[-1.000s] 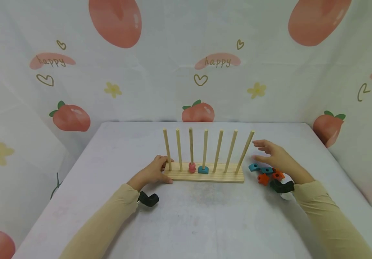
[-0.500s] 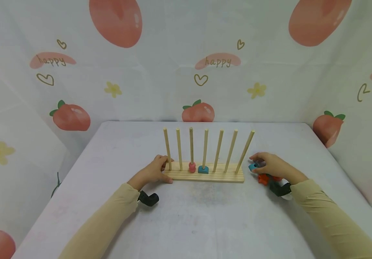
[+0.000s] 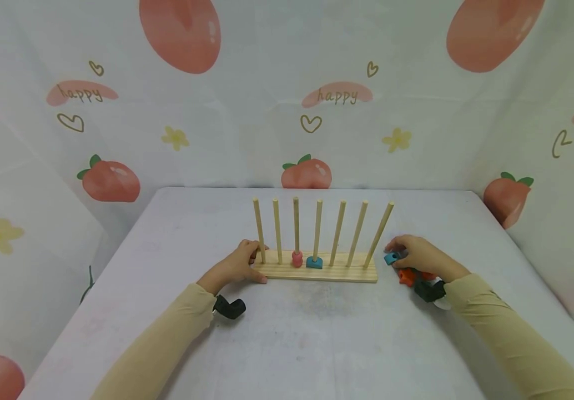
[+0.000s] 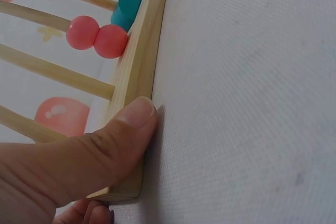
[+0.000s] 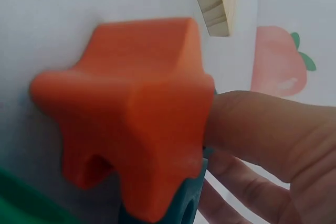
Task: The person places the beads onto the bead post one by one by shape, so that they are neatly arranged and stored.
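Note:
My left hand [image 3: 234,264] grips the left end of a wooden peg board [image 3: 342,273]. In the left wrist view its thumb [image 4: 137,113] presses the board's long edge, with curled fingertips by the end. On the third peg from the left sits a pink double-ball bead [image 3: 297,259], and on the fourth a blue half-round bead [image 3: 314,263]. Right of the board, my right hand [image 3: 419,256] pinches a blue bead [image 3: 391,258] between thumb and fingers. An orange star bead [image 5: 131,108] hides the thumb tip in the right wrist view, with another teal bead [image 5: 189,198] below.
Several upright pegs [image 3: 357,233] rise from the board. Beside the right hand lie orange star beads [image 3: 407,276], partly covered by hand and wrist strap [image 3: 429,290]. A green piece [image 5: 26,203] shows at the right wrist view's corner. A patterned cloth [image 3: 247,133] hangs behind the table [image 3: 297,344].
My right hand has come down and closer in onto the blue beads, and its fingers have closed round one. My left hand and the board have stayed put.

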`<state>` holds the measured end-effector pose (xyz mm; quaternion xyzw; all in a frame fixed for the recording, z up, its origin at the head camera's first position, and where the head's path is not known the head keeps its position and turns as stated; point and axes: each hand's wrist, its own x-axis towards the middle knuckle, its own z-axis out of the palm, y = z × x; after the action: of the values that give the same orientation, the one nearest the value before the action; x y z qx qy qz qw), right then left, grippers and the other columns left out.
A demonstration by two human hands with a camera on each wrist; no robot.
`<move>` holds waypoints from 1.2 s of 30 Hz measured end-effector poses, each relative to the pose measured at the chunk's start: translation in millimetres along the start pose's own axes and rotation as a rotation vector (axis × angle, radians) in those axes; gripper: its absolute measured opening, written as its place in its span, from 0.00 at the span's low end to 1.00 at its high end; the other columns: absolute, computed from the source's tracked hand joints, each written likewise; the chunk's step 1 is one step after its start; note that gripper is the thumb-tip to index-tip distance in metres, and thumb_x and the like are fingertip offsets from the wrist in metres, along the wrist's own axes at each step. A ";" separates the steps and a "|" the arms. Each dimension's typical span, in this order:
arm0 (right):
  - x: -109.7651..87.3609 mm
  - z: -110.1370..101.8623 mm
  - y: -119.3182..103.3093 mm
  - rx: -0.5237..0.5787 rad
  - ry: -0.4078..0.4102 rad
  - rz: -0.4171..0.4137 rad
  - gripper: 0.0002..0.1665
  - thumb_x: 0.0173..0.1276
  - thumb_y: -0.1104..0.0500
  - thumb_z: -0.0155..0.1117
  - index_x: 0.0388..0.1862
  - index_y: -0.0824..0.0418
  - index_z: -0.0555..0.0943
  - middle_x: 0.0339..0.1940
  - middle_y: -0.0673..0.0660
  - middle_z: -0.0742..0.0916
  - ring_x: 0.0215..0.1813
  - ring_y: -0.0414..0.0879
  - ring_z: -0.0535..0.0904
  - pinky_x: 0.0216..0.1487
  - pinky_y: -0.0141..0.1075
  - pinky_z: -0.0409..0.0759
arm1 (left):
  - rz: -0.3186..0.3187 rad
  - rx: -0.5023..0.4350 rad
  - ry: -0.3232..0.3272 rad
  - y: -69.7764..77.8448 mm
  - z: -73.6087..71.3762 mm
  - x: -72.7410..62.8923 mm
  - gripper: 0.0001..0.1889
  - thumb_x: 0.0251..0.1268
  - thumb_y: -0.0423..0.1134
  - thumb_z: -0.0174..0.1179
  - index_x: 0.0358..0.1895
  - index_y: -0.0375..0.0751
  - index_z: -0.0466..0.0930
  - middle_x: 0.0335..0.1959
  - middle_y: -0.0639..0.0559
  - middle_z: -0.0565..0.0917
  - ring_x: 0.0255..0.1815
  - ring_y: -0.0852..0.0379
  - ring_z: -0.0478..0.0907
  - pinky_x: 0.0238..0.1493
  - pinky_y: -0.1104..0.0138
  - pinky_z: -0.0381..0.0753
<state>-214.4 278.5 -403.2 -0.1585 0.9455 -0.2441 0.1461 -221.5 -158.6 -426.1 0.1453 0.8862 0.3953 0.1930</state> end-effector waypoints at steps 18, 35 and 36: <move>-2.4 -10.6 -0.6 0.006 0.087 0.034 0.16 0.64 0.60 0.67 0.49 0.66 0.81 0.46 0.65 0.84 0.50 0.62 0.79 0.50 0.54 0.79 | 0.036 0.004 -0.009 2.8 -1.3 -3.1 0.38 0.43 0.37 0.78 0.61 0.35 0.69 0.53 0.37 0.64 0.57 0.42 0.68 0.62 0.53 0.70; -29.2 -48.2 -26.8 0.055 0.405 -0.010 0.22 0.67 0.55 0.66 0.57 0.64 0.80 0.49 0.64 0.82 0.49 0.61 0.82 0.45 0.38 0.82 | -0.010 -0.024 -0.009 3.3 0.5 -1.6 0.39 0.44 0.33 0.77 0.62 0.36 0.68 0.56 0.37 0.63 0.60 0.41 0.68 0.65 0.51 0.68; -31.2 -50.3 -29.2 0.060 0.429 -0.020 0.22 0.67 0.55 0.66 0.57 0.63 0.81 0.48 0.63 0.82 0.48 0.57 0.82 0.44 0.32 0.81 | -0.009 -0.030 -0.009 3.1 0.3 -1.8 0.39 0.44 0.33 0.77 0.62 0.36 0.68 0.56 0.37 0.63 0.60 0.41 0.68 0.65 0.51 0.67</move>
<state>-197.2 286.7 -340.0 -0.1077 0.9457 -0.3016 -0.0562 -219.5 -157.1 -423.5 0.1401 0.8800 0.4069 0.2013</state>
